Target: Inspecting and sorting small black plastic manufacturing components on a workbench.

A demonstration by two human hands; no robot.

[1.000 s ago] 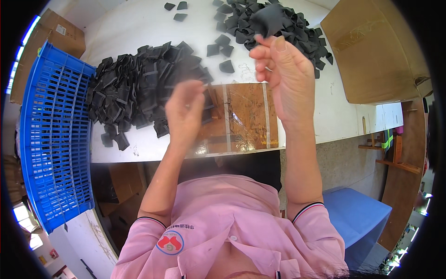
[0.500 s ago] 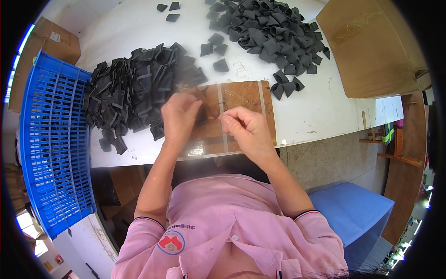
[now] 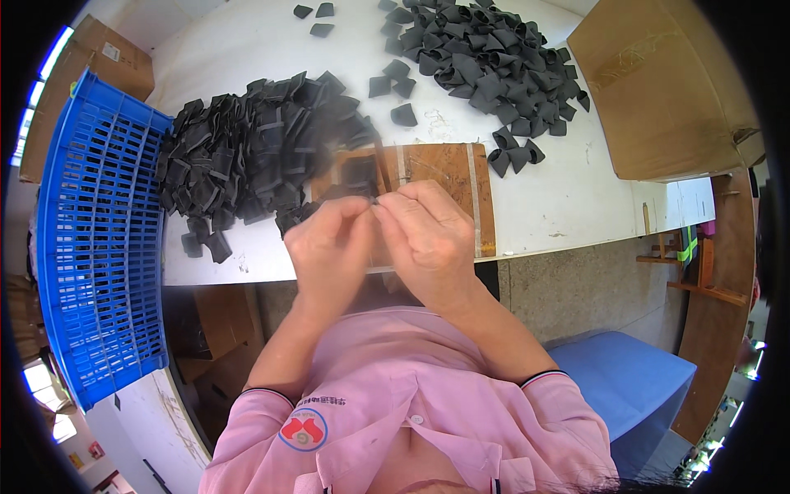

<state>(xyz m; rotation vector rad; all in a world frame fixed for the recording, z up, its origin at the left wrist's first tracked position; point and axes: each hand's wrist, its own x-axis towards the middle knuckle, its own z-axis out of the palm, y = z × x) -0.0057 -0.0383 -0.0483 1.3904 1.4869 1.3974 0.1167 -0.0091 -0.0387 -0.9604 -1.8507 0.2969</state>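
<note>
My left hand [image 3: 333, 247] and my right hand [image 3: 429, 229] meet over the near part of a brown wooden board [image 3: 448, 169] with pale strips across it. Both are closed in a pinch, fingertips nearly touching. A tiny dark bit shows between them, too small to name. Just beyond my fingers, a flat black fabric piece [image 3: 359, 173] lies on the board, beside a thin brown upright strip [image 3: 383, 169]. Left of the board is a large heap of flat black fabric pieces [image 3: 255, 144], its near right edge close to my left hand.
A pile of black folded loops [image 3: 494, 70] covers the table's far right. A blue plastic crate [image 3: 103, 239] stands at the left edge, an open cardboard box [image 3: 658, 90] at the right. A blue covered stool [image 3: 617, 370] is below the table on the right.
Both hands have drawn nearer to me and come together at the fingertips. My left hand has left the board's far left part, where the black piece now shows. The view has shifted slightly.
</note>
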